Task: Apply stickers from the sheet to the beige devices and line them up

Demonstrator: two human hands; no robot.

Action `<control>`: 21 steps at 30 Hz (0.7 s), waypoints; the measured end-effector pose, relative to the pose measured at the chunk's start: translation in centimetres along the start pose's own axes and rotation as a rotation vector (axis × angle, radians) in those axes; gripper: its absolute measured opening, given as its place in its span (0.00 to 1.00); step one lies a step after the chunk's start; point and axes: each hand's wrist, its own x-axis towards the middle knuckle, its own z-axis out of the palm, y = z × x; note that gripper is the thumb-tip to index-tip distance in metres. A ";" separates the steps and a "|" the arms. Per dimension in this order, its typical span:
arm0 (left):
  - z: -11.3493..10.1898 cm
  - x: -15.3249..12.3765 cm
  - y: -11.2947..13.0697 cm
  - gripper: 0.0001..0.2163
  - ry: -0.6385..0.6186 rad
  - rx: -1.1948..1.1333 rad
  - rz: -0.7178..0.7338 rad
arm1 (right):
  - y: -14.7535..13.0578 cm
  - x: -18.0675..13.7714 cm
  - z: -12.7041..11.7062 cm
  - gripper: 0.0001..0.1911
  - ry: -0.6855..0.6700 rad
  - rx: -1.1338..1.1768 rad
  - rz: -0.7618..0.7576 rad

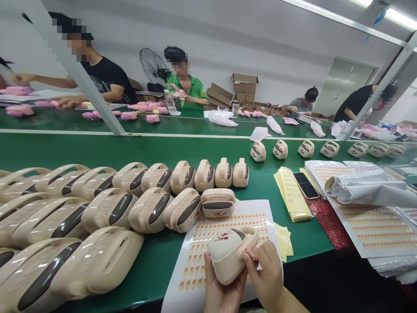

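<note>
My left hand holds a small beige plastic device with a carry handle from below, tilted, thumb on its side. It has a cream face with a small red print and a dark panel under the handle. My right hand is closed in a pinch against the handle's lower end; anything between its fingertips is too small to make out. Beneath both hands lies a white sticker sheet with rows of small oval orange and beige stickers. One more beige device stands on the sheet's far edge.
Rows of beige devices fill the left side of the green table. Several more line the belt behind. Yellow backing sheets, a phone and sticker sheets lie right. Co-workers sit across, handling pink items.
</note>
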 end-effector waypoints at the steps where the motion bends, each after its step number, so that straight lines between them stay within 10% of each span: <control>1: -0.1 0.0 0.2 0.13 -0.018 -0.009 -0.014 | 0.1 0.0 -0.2 0.07 -0.012 -0.079 -0.095; 4: -0.3 0.0 0.7 0.14 -0.071 -0.010 -0.055 | 0.5 0.1 -0.7 0.13 -0.122 -0.191 -0.176; 9: -0.2 0.2 1.0 0.13 -0.108 0.027 -0.088 | 1.5 1.1 -0.8 0.31 -0.257 -0.062 0.207; 15: -1.9 0.1 2.1 0.16 -0.120 0.271 -0.157 | 3.4 4.5 -1.7 0.18 -0.298 0.268 0.719; 21: -2.7 0.9 3.6 0.51 -0.348 1.337 0.501 | 1.5 7.8 -3.8 0.22 -0.511 0.693 0.724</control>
